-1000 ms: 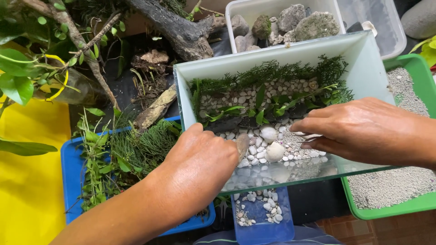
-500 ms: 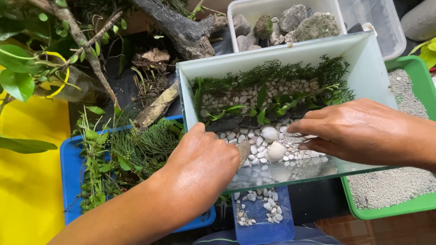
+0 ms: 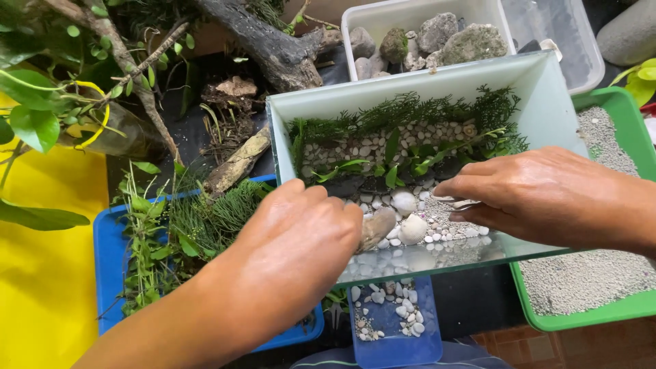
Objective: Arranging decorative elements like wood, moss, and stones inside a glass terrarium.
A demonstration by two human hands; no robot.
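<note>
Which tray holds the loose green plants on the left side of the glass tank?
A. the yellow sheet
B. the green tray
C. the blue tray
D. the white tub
C: the plants lie in the blue tray beside the glass tank, under the left hand; the green tray holds grey gravel and the white tub holds rocks.

Left hand (image 3: 290, 239) and right hand (image 3: 547, 191): both bare, without gloves, rings or watch. Forearms uncovered as far as the frame edges; no sleeve in view. Knuckles, tendons and veins stand out on the backs; fingernails short where visible.
</note>
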